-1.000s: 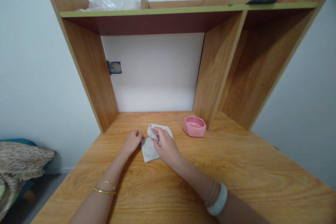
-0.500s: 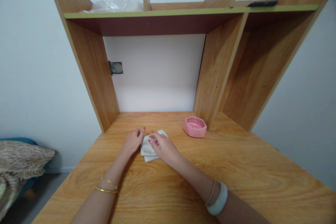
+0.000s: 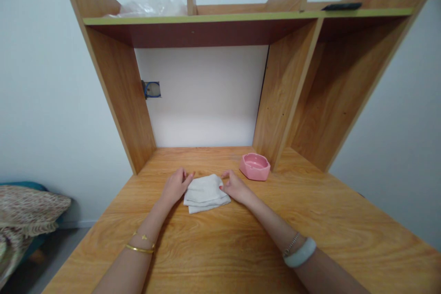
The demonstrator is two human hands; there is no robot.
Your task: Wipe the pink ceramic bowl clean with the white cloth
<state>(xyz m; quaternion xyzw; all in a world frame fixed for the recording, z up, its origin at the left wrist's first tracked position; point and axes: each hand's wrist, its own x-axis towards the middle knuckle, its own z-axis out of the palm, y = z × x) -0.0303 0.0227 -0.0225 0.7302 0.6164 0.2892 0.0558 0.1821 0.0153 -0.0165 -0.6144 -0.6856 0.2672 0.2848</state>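
A small white cloth (image 3: 206, 192) lies folded in layers on the wooden desk (image 3: 241, 243), in front of me. My left hand (image 3: 175, 186) rests at its left edge, fingers held together and pinching the cloth's upper left corner. On the other side my right hand (image 3: 234, 188) holds the cloth's right edge between thumb and fingertips. Both wrists wear bracelets.
A pink ceramic dish (image 3: 255, 166) stands just right of the cloth, against the desk's upright wooden divider (image 3: 282, 96). The shelf above holds a crumpled plastic bag (image 3: 151, 4) and a dark flat object (image 3: 341, 6). A patterned fabric (image 3: 24, 211) lies at the lower left, off the desk.
The right hand folded the cloth over to the left, then slid back to the cloth's right edge. The cloth now lies folded and flat. The left hand stayed at the left edge.
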